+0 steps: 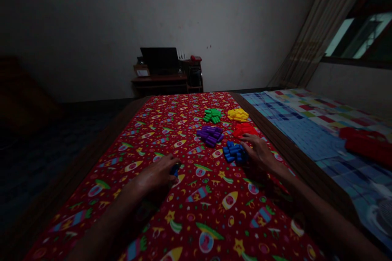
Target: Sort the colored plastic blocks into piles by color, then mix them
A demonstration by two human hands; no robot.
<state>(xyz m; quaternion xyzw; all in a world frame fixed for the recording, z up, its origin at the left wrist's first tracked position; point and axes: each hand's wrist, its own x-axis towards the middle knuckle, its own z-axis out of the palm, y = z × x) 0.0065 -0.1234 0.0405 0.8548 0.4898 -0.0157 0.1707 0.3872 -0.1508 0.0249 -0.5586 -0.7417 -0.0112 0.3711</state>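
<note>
Head view: my left hand curled, fingertips closed on blue block against rocket-print cloth. My right hand flat, fingers apart, touching blue block pile just left of it. Judging: pick-up stage. Next move calls for lift, carry rightward, gentle release.

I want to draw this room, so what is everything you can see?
green pile: one, green, farthest back
yellow pile: one, yellow, right of green
purple pile: one, purple, middle
red pile: one, red, nearer than yellow
blue pile: one, blue, nearest pile
blue piece: one, blue, left of piles
cloth: one, red with rockets, under piles
blanket: one, blue checked, right side
desk: one, dark, at wall
left hand: one, fingers on blue piece
right hand: one, beside blue pile
</note>
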